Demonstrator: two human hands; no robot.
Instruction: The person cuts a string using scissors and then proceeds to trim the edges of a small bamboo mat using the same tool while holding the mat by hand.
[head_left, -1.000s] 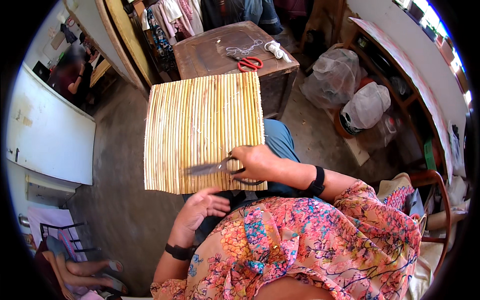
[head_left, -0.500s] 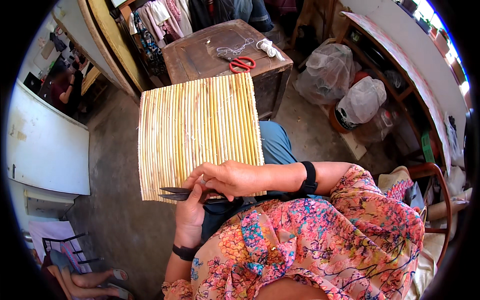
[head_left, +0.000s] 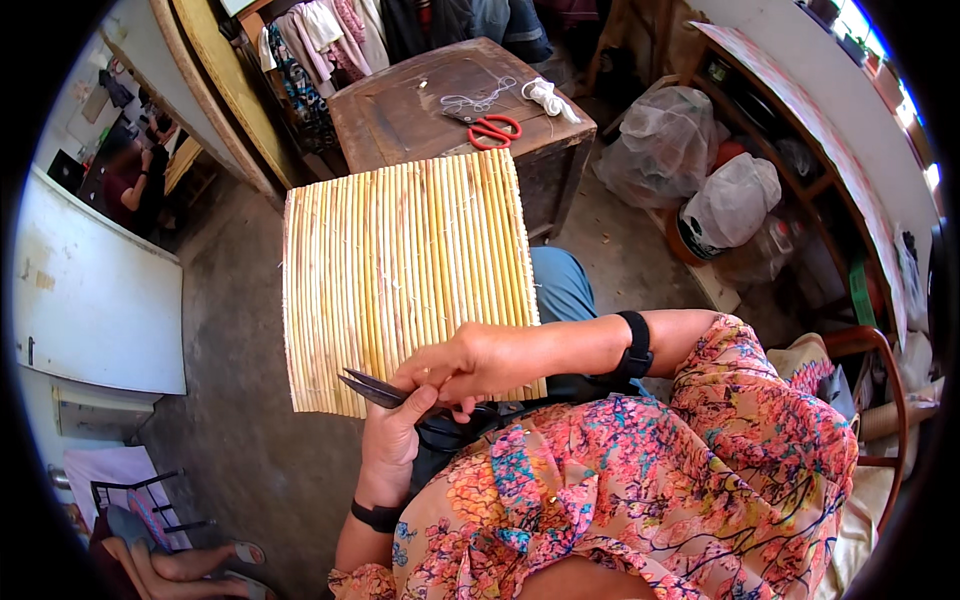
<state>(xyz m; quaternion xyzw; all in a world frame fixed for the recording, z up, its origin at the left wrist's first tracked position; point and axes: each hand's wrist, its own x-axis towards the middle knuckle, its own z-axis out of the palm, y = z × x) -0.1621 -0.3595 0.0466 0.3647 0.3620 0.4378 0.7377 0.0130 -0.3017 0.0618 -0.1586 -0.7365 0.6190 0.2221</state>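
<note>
"Where is the mat?"
"The stick mat [head_left: 410,270] lies over the blue trouser legs [head_left: 562,285], which show at its three o'clock."
"And the hands?"
"At its six o'clock edge, the left hand [head_left: 392,435] grasps the dark scissors [head_left: 368,388], tips toward ten o'clock. The right hand [head_left: 455,365] overlaps it; whether it grips the handles, nobody can tell."
"What could go wrong?"
"The blades stand slightly parted beside the left thumb; a sudden squeeze could nick it. Dipping tips might snag the mat, and shifting knees might slide it down."
"Beyond?"
"At one o'clock, a wooden cabinet [head_left: 370,115] bears red-handled scissors [head_left: 508,134] and white cord [head_left: 550,97]."
</note>
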